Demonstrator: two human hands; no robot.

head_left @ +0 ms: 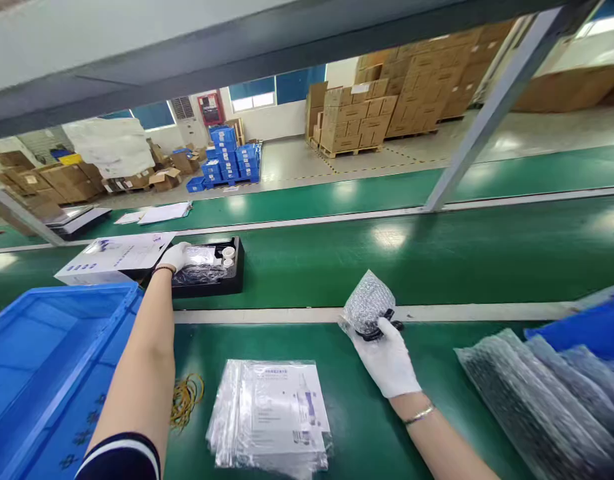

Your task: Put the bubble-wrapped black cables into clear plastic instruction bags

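Out at eleven o'clock on the green conveyor belt [437, 247], your left arm stretches almost straight from the striped cuff at the bottom edge. Your gloved left hand [175, 257] lies palm down, fingers curled over a clear plastic packet [199, 255] at the top of the black tray [235, 283]. Whether those fingers actually pinch the packet, you cannot tell. Two small white caps [228, 254] sit in the tray just at three o'clock from that hand, and a white printed box lid [117, 257] lies touching the tray at its nine o'clock side.

At one o'clock, your right arm comes in bent from the lower right, bracelet at the wrist. Your gloved right hand [385, 358] is closed around a bubble-wrap pouch [367, 305] with a dark item inside, holding it upright over the belt's pale edge strip.

Near six o'clock lies a stack of bagged leaflets [271, 413], with yellow rubber bands [187, 398] just at its nine o'clock. A blue crate [47, 360] fills eight o'clock, and more bubble-wrap pouches [537, 400] lie at four o'clock.
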